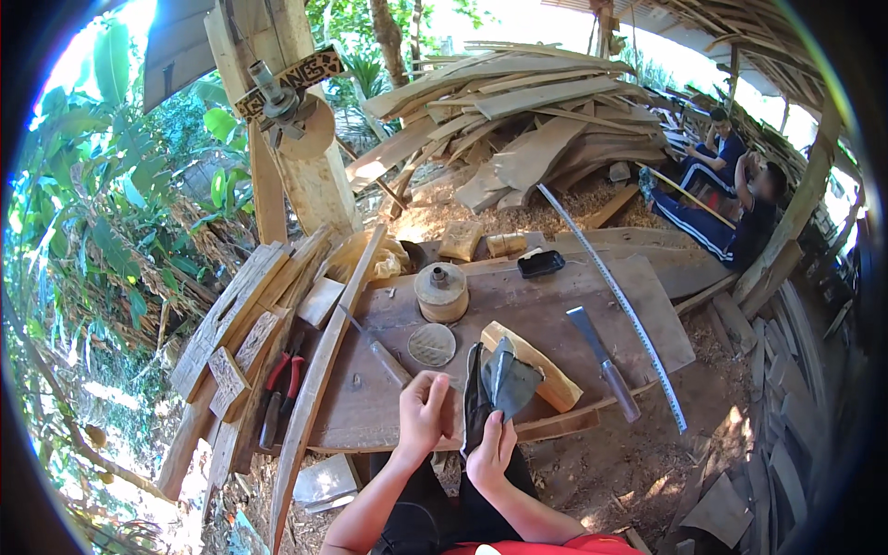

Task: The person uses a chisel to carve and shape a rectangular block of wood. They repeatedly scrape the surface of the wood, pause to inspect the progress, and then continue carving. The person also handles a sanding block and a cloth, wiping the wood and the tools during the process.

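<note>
My right hand grips a folded, dark grey sheet with a black part on its left; its exact kind is unclear. Just left of it, my left hand is closed, thumb against the fingers, and what it may hold is hidden. Behind the sheet a pale wood block lies slanted on the workbench. A chisel with a brown handle rests to its right. Past my left hand lies a slim wooden-handled tool, beside a round disc and a squat round container.
A long metal ruler crosses the bench's right side. Red-handled pliers and wood offcuts sit at the left. A black tray is at the back. Two people sit beyond, near a large plank pile.
</note>
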{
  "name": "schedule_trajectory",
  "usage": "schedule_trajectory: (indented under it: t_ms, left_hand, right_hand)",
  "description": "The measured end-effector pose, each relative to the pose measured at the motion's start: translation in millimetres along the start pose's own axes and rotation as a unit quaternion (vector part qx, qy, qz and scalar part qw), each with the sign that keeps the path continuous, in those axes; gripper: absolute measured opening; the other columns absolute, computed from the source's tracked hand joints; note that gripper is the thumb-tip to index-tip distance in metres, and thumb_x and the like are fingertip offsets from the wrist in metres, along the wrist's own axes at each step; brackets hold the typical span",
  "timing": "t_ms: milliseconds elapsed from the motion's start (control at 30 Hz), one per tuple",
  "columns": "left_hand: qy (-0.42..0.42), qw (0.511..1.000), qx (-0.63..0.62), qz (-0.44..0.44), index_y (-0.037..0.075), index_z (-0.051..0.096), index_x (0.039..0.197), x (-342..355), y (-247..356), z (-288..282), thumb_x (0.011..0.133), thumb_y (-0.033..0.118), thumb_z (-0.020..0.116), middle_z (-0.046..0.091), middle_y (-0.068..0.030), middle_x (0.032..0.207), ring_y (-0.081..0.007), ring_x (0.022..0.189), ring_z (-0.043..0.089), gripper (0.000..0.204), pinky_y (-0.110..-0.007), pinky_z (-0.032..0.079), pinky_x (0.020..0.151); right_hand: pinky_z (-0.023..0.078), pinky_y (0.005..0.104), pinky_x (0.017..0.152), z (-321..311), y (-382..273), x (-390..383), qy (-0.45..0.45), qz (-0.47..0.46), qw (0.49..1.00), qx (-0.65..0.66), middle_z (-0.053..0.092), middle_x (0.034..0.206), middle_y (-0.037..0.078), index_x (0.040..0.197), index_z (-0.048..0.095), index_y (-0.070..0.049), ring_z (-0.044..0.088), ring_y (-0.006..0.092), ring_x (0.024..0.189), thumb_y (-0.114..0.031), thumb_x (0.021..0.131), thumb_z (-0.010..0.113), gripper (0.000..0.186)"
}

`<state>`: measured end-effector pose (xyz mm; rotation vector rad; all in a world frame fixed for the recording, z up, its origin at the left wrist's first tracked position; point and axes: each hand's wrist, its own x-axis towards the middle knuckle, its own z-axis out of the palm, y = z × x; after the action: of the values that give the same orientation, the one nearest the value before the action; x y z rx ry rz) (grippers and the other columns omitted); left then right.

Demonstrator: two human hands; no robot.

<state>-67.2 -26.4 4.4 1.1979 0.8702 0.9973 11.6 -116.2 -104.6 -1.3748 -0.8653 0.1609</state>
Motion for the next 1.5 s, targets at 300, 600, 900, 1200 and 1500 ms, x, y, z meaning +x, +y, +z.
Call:
schedule_trajectory:
  t_ms: [300, 600, 900, 1200, 1500]
  left_hand:
    - [-0.081, 0.969, -0.201, -0.119, 0.001, 0.054, 0.142, -7.1, -7.7, 1.2, 0.116, 0.034, 0.049, 0.064, -0.009, 0.126, -0.0169, 0.125, 0.055, 0.042, -0.032, 0.043, 0.107]
    - [-0.035, 0.999, 0.02, 0.034, 0.004, 0.041, 0.157, -16.5, 22.6, 11.2, 0.11, 0.036, 0.054, 0.059, -0.0077, 0.136, -0.0161, 0.124, 0.055, 0.058, -0.032, 0.042, 0.108]
    - [-0.099, 0.974, 0.135, 0.15, 0.004, 0.009, 0.172, -20.7, 18.8, 5.2, 0.104, 0.024, 0.064, 0.042, -0.0224, 0.165, -0.0281, 0.149, 0.043, 0.089, -0.039, 0.03, 0.124]
    - [0.037, 0.998, -0.018, 0.05, 0.007, 0.017, 0.172, 0.9, 13.0, -6.8, 0.105, 0.018, 0.064, 0.06, -0.0167, 0.146, -0.0172, 0.11, 0.061, 0.083, -0.031, 0.049, 0.101]
    - [-0.073, 0.97, 0.188, 0.132, 0.005, 0.02, 0.17, -25.7, -0.2, 16.2, 0.094, 0.006, 0.067, 0.053, -0.0295, 0.156, -0.0293, 0.134, 0.061, 0.09, -0.038, 0.047, 0.111]
  right_hand:
    - [0.051, 0.0364, 0.084, -14.4, -48.5, 1.6, -0.101, -0.08, 0.988, 0.087, 0.066, 0.112, 0.015, 0.124, 0.064, 0.005, 0.063, 0.0217, 0.096, -0.01, 0.111, 0.047, 0.025]
    - [0.042, 0.0289, 0.065, -6.0, -46.7, 26.3, -0.184, 0.051, 0.971, 0.141, 0.06, 0.085, -0.001, 0.104, 0.064, -0.006, 0.054, 0.0073, 0.076, -0.019, 0.115, 0.046, 0.025]
    - [0.048, 0.0315, 0.077, -2.8, -32.2, 51.5, -0.256, 0.208, 0.885, 0.327, 0.062, 0.099, 0.004, 0.123, 0.061, -0.001, 0.057, 0.0122, 0.088, -0.036, 0.116, 0.043, 0.04]
    - [0.044, 0.036, 0.072, -20.4, -67.7, 12.7, -0.255, 0.03, 0.956, 0.145, 0.06, 0.085, 0.012, 0.104, 0.06, 0.0, 0.056, 0.0196, 0.077, -0.023, 0.114, 0.05, 0.027]
    - [0.051, 0.027, 0.072, -4.3, -42.8, 76.7, -0.2, 0.349, 0.813, 0.42, 0.066, 0.097, 0.002, 0.12, 0.064, -0.005, 0.062, 0.0082, 0.083, -0.052, 0.115, 0.042, 0.052]
